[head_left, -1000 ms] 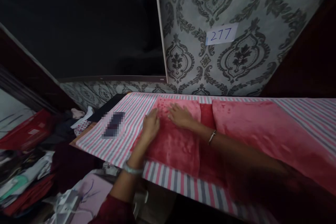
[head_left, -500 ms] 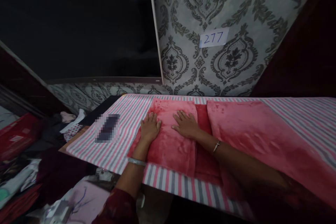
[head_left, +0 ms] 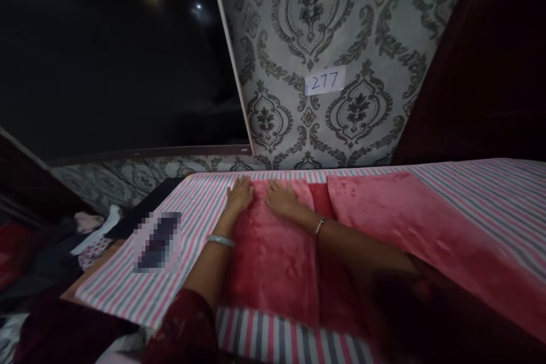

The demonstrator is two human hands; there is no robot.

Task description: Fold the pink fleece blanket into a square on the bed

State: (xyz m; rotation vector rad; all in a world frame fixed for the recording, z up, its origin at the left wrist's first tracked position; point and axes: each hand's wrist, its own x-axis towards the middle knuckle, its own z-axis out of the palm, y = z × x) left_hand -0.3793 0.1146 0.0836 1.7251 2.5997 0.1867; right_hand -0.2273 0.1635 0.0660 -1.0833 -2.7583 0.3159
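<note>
A plush pink-red blanket (head_left: 273, 261) lies on the table, its left part folded over into a flat panel. My left hand (head_left: 240, 195) rests on the panel's far left corner, fingers stretched out. Beside it, my right hand (head_left: 281, 199) lies flat on the same panel near its far edge, fingers spread. A darker red strip of the blanket shows between the folded panel and the wide pink part (head_left: 384, 210) on the right. My right forearm crosses over that strip and hides some of it.
Under the blanket is a striped cloth (head_left: 200, 205) in pink, grey and white. A pixelated dark object (head_left: 157, 242) lies on it at left. Behind stand a large dark screen (head_left: 115, 68) and a patterned wall with a paper marked 277 (head_left: 325, 81). Clothes (head_left: 96, 244) are heaped at lower left.
Both hands have slid away from me along the folded panel toward its far edge, still flat. The camera view has shifted, with the wall and screen now lower and further left.
</note>
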